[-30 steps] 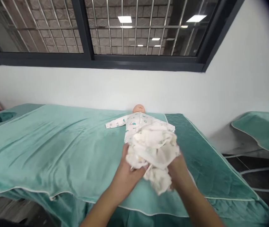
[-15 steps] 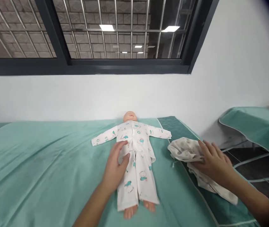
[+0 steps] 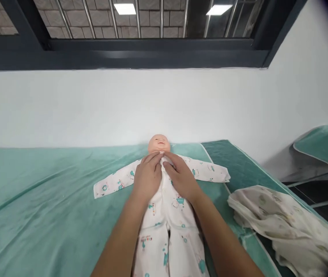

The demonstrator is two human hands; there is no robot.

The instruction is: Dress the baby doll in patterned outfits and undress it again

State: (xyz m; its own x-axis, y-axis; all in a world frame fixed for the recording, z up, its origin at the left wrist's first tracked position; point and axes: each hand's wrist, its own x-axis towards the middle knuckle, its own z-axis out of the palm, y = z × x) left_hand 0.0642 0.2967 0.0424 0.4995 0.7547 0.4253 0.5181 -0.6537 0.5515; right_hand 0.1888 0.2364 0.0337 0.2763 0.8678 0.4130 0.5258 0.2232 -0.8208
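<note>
L hand [image 3: 149, 177] & R hand [image 3: 182, 179] high on shirt [image 3: 175, 207] of supine doll [image 3: 159, 144].
Each grip loosely bent; can't tell if pinching it. Crumpled cloth [image 3: 282, 223] to R.

We count one baby doll [image 3: 159, 144], one long-sleeved printed top [image 3: 177, 202], one pair of printed trousers [image 3: 181, 256], one crumpled pale cloth [image 3: 285, 223], one left hand [image 3: 149, 175], one right hand [image 3: 181, 177], one window [image 3: 152, 57], two bright rectangular lights [image 3: 125, 9].
</note>
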